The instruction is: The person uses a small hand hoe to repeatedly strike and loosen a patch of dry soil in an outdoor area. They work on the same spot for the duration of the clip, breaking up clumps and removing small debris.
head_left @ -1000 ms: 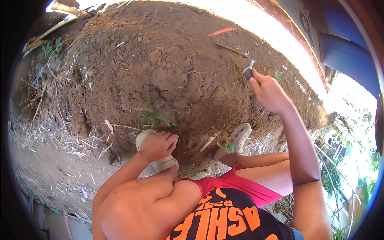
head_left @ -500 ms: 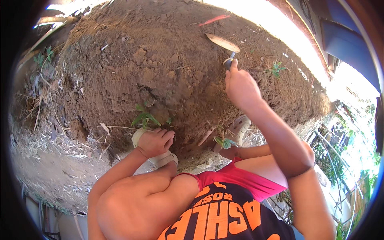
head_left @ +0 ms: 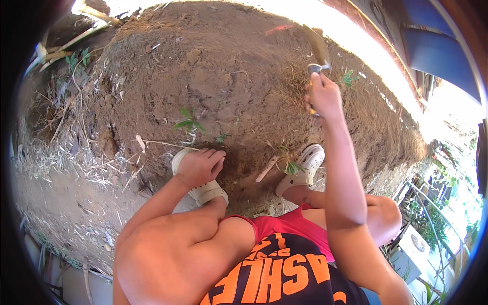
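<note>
A mound of loose brown soil (head_left: 239, 76) fills the work area. The right hand (head_left: 324, 96) is closed around the handle of a hand trowel (head_left: 318, 48); the blade points away from the body, over the mound's far right portion, contact with the soil indeterminate. The left hand (head_left: 202, 166) is positioned at the left clog (head_left: 206, 194), fingers loosely bent, palm hidden; grip cannot be determined. A leafy green seedling (head_left: 189, 122) stands just beyond it.

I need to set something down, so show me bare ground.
Bare soil lies between the leafy seedling, red strip and the trowel in the right hand. It's crowded at far left with dry stalks, and beside the right clog, with a stick and leafy sprig.
</note>
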Demonstrator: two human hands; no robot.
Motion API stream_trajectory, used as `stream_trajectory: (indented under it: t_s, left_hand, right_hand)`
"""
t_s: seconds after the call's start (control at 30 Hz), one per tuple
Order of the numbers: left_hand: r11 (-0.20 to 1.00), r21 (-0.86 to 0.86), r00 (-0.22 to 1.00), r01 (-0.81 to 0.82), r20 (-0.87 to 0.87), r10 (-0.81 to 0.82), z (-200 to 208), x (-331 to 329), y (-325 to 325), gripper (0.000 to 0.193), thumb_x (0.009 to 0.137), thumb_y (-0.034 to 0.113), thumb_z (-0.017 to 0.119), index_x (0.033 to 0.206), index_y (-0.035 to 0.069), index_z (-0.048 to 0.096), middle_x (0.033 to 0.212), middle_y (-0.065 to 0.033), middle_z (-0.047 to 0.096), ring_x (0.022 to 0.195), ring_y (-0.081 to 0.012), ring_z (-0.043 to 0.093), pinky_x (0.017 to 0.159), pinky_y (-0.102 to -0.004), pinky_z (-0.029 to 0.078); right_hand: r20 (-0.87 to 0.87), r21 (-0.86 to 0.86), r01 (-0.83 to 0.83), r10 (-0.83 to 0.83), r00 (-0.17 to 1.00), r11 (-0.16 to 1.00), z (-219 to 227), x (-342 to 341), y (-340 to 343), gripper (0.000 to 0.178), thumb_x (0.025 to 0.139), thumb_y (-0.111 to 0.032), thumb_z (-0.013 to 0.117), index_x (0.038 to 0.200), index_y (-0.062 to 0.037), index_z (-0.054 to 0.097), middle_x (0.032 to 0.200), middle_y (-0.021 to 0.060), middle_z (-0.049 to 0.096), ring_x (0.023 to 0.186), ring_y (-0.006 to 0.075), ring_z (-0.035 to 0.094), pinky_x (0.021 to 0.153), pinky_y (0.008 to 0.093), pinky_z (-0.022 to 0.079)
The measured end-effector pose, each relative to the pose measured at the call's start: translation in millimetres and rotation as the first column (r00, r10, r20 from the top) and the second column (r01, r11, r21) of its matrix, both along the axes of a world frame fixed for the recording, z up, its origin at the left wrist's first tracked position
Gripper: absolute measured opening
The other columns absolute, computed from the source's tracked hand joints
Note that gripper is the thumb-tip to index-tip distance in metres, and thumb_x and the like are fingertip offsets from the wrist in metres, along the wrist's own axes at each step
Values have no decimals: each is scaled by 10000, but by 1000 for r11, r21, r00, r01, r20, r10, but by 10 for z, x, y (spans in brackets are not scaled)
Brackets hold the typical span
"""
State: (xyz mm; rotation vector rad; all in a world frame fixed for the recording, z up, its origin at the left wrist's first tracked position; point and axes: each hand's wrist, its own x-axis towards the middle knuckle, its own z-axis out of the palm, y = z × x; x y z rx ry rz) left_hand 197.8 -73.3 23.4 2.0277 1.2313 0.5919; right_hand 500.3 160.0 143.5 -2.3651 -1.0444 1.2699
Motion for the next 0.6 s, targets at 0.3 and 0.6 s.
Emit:
stream_trajectory:
  t_s: [0.3,0.6]
  left_hand:
    - [1000,1,1000,-23,14,23,-8,55,-5,112,1003,178,774,1104,132,759,873,-69,772,780,-284,759,654,-413,602]
    - [1000,-9,1000,-22,18,22,17,45,52,107,1006,191,777,1100,140,770,850,-58,765,768,-269,751,648,-406,595]
  right_hand:
    - [289,-383,-649,752,592,658,799,496,295,526,1205,-335,524,1622,-24,598,1091,195,789,985,288,789,894,444,644]
    - [254,-581,-769,957,141,268,591,305,849,428,1213,-321,488,1419,-19,710,888,87,691,791,191,691,771,368,582]
